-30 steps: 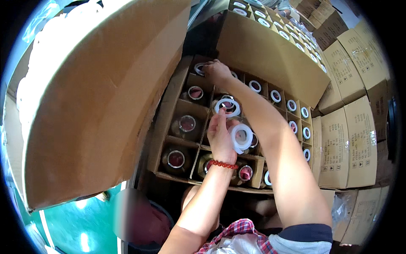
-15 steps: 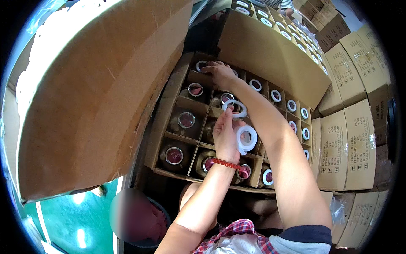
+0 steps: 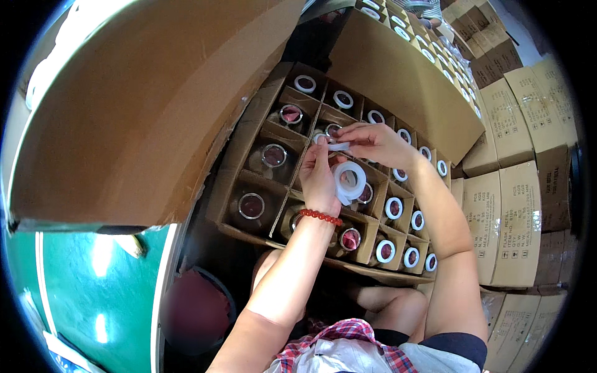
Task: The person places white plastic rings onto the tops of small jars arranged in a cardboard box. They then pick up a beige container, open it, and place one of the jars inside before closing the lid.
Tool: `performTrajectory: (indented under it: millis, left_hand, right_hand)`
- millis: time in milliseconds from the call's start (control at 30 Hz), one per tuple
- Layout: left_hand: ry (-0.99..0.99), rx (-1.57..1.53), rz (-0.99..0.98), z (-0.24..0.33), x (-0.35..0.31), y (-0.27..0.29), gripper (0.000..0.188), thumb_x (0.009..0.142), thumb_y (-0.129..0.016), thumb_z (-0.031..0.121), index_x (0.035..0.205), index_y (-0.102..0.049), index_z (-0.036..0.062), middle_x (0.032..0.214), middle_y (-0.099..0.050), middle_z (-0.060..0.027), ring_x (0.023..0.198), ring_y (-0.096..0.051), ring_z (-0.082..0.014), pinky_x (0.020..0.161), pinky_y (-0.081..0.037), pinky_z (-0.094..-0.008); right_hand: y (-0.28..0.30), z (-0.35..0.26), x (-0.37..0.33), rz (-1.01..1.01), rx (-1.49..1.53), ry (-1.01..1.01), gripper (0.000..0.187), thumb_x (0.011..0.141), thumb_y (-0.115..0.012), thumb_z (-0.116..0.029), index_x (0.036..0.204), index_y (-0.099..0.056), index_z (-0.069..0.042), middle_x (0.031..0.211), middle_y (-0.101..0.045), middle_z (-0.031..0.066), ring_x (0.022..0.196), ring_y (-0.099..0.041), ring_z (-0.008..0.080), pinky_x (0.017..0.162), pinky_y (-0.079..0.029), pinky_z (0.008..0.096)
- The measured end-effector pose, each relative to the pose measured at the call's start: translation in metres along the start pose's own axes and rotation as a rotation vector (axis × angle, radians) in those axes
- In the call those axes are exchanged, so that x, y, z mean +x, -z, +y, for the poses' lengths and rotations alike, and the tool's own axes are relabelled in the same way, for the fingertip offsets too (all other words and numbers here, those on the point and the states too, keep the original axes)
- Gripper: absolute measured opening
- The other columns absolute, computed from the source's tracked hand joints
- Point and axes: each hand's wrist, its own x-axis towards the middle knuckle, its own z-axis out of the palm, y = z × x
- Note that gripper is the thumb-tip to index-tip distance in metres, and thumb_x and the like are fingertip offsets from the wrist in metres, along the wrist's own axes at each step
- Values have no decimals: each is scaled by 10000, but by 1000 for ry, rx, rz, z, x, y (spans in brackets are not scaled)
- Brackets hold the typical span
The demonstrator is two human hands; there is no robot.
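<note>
Fingers of the bare right hand (image 3: 379, 146), in the head view, have left the white plastic-looking ring (image 3: 305, 92) toward eleven o'clock in the brown cardboard carton (image 3: 249, 133); that neck seems fitted. They now curl loosely at a second white ring (image 3: 339, 147); whether they grip, I can't tell. The left hand (image 3: 318, 183), near the centre, pinches it and carries a stack of white rings (image 3: 339, 180). The clear glass neck (image 3: 291, 114) at the fitted one's seven o'clock is bare.
</note>
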Motion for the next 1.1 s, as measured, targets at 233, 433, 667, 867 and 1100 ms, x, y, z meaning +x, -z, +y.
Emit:
performTrajectory:
  millis: [233, 433, 667, 867, 1100]
  left_hand:
    - [-13, 12, 90, 5, -9, -13, 292, 926, -587, 349, 965, -507, 70, 854, -567, -36, 635, -556, -111, 446, -422, -216]
    - [-18, 18, 61, 9, -7, -9, 251, 944, -563, 313, 961, -490, 73, 858, -567, -37, 639, -559, -96, 504, -456, -232]
    - [3, 16, 19, 5, -6, -8, 248, 940, -563, 292, 972, -493, 56, 899, -571, -58, 644, -567, -118, 407, -400, -217]
    - [46, 24, 6, 5, -7, -10, 225, 944, -549, 275, 966, -492, 58, 909, -578, -63, 630, -569, -117, 409, -405, -220]
    - [50, 1, 5, 4, -4, -6, 190, 937, -542, 241, 963, -499, 58, 893, -588, -59, 688, -587, -118, 433, -436, -223]
  right_hand:
    - [-19, 37, 64, 415, -177, -44, 235, 848, -617, -71, 1067, -645, 9, 1098, -636, 147, 999, -619, 246, 875, -477, 319]
    - [-69, 75, 102, 169, -446, 91, 313, 840, -619, -237, 1135, -655, -138, 1301, -530, 105, 1184, -512, 305, 967, -436, 388]
    - [-65, 79, 88, 151, -857, 93, 349, 853, -554, -291, 1184, -624, -206, 1331, -525, 12, 1238, -473, 257, 1001, -387, 383]
    - [-68, 80, 89, 77, -940, 147, 401, 819, -570, -268, 1215, -598, -207, 1326, -528, 58, 1240, -470, 268, 1006, -387, 410]
    - [-75, 79, 88, 93, -963, 168, 515, 786, -584, -216, 1296, -518, -206, 1336, -515, 82, 1203, -505, 286, 984, -415, 393]
